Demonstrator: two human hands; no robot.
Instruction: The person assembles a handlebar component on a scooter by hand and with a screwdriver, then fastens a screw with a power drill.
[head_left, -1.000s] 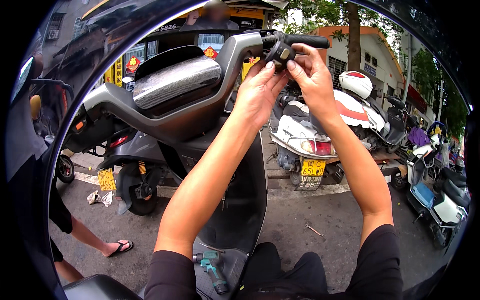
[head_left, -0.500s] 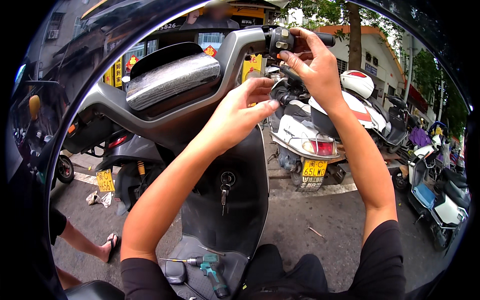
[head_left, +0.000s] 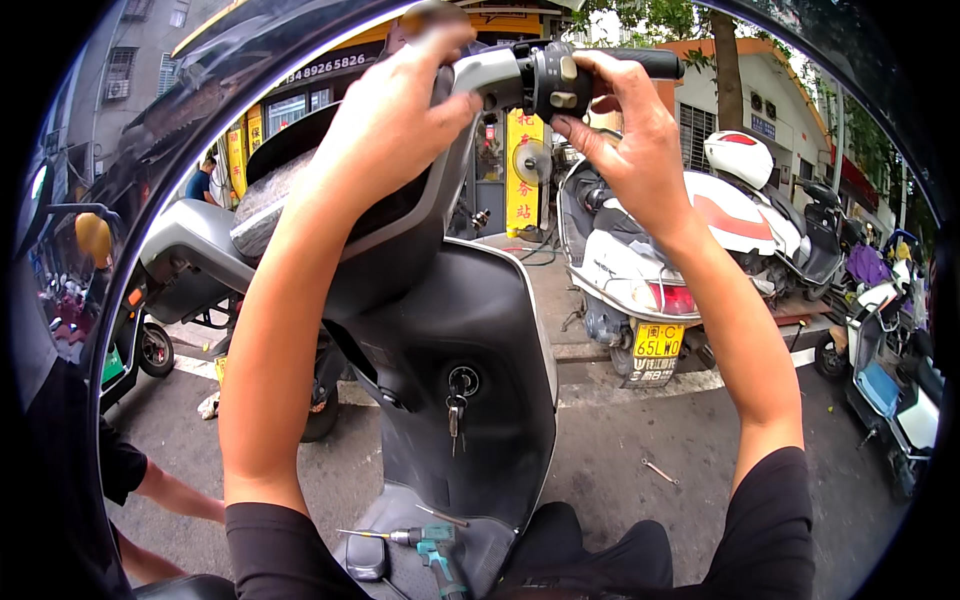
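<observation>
My right hand grips the black switch housing on the scooter's right handlebar, its thumb and fingers closed around the edge. Pale buttons show on the housing, and the black rubber grip sticks out beyond it. Up beside the grey handlebar cover, my left hand has its fingers and thumb apart, with nothing seen between them; the fingertips are blurred. Behind my left forearm the dashboard is partly hidden. A key hangs from the ignition lock on the black front panel.
On the footboard lie a teal cordless drill with a long bit, a dark mirror-like part and a thin metal rod. A wrench is on the ground. Parked scooters stand ahead right. Someone's bare leg shows at left.
My left hand has moved up and left, from below the switch housing to beside the handlebar cover. My right hand stays at the housing. The view has shifted, and the handlebar sits at a different angle.
</observation>
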